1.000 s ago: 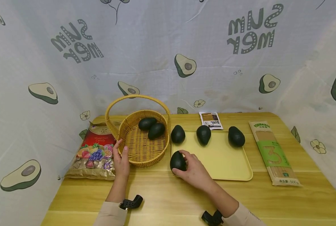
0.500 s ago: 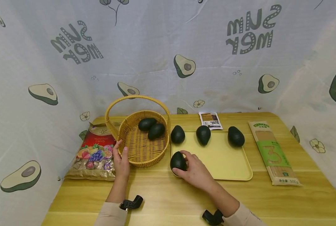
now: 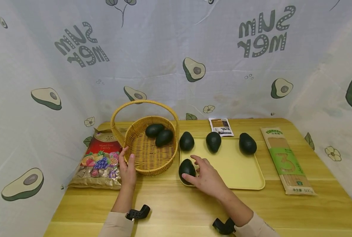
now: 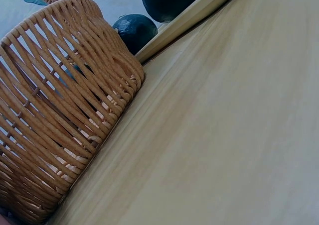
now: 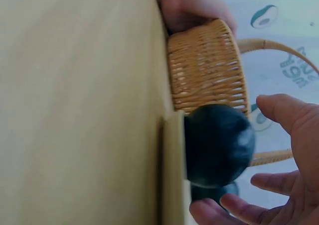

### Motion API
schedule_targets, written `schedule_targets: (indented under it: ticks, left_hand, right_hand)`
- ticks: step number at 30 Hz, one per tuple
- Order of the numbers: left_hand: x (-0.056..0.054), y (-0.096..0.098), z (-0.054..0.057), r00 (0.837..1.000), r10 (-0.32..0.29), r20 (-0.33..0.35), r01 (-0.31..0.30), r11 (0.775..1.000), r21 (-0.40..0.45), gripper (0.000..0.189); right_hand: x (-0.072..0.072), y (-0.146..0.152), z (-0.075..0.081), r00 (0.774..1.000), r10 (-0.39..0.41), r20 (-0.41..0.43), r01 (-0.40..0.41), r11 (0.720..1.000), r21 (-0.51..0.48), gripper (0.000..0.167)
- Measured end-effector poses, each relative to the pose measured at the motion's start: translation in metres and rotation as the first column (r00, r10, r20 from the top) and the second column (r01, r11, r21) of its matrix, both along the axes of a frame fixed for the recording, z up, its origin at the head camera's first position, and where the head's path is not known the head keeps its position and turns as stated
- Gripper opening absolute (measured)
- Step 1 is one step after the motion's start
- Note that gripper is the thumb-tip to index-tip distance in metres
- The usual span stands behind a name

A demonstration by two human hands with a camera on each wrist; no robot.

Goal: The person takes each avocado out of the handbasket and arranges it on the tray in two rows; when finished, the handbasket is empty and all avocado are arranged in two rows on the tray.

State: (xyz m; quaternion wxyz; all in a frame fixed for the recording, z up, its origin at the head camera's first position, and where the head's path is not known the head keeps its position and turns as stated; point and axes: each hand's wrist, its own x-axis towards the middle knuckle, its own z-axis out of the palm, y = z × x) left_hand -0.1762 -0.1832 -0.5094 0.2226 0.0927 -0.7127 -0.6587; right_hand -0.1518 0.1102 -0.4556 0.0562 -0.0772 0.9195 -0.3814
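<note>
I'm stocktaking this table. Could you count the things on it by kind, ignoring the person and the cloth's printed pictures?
Avocados: 6 (2 in the basket, 4 outside it)
Basket: 1
Yellow tray: 1
Candy bag: 1
Long green-banded packet: 1
Small white packet: 1
Total: 11

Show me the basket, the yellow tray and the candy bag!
Basket (image 3: 147,157), head view: on its bare woven floor.
Yellow tray (image 3: 238,168), head view: on its bare flat bottom.
Candy bag (image 3: 100,161), head view: on its printed fruit.
</note>
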Motion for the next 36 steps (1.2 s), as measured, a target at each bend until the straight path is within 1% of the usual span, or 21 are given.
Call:
schedule_targets:
  ticks: [3, 6, 10, 13, 16, 19, 24, 31, 36]
  left_hand:
    - [0.0, 0.0, 0.0, 1.0, -0.005, 0.0, 0.005, 1.0, 0.005, 0.045]
    - [0.001, 0.0, 0.001, 1.0, -0.013, -0.006, 0.013, 1.0, 0.014, 0.046]
    - [-0.001, -0.001, 0.001, 1.0, -0.018, -0.009, 0.018, 1.0, 0.015, 0.046]
    - [-0.001, -0.002, 0.001, 1.0, -0.016, -0.005, 0.016, 1.0, 0.009, 0.046]
    - [-0.001, -0.001, 0.001, 1.0, -0.012, -0.005, 0.012, 1.0, 0.004, 0.046]
    - [-0.001, -0.001, 0.001, 1.0, -0.008, -0.006, 0.008, 1.0, 0.001, 0.045]
    - [-0.001, 0.0, 0.0, 1.0, -0.004, 0.0, 0.004, 1.0, -0.005, 0.044]
    - [-0.001, -0.002, -0.002, 1.0, -0.009, 0.007, 0.009, 1.0, 0.0, 0.043]
    - [-0.002, -0.002, -0.001, 1.0, -0.005, 0.007, 0.005, 1.0, -0.003, 0.044]
  right_hand:
    - [0.0, -0.001, 0.01, 0.999, 0.002, -0.036, -0.001, 1.0, 0.01, 0.081]
    - [-0.002, -0.007, 0.023, 0.997, 0.012, -0.071, -0.014, 1.0, -0.019, 0.079]
    - [-0.008, -0.022, 0.041, 0.99, 0.055, -0.133, -0.063, 0.996, -0.056, 0.075]
    - [-0.018, -0.037, 0.051, 0.979, 0.103, -0.177, -0.113, 0.993, -0.044, 0.072]
    - [-0.034, -0.054, 0.057, 0.966, 0.154, -0.207, -0.159, 0.987, -0.007, 0.07]
    - [-0.051, -0.069, 0.06, 0.956, 0.196, -0.216, -0.194, 0.981, 0.033, 0.069]
    - [-0.075, -0.09, 0.057, 0.947, 0.254, -0.197, -0.241, 0.967, 0.087, 0.067]
    - [-0.103, -0.107, 0.052, 0.956, 0.268, -0.122, -0.254, 0.96, 0.12, 0.07]
    - [-0.116, -0.115, 0.046, 0.961, 0.264, -0.085, -0.251, 0.958, 0.135, 0.07]
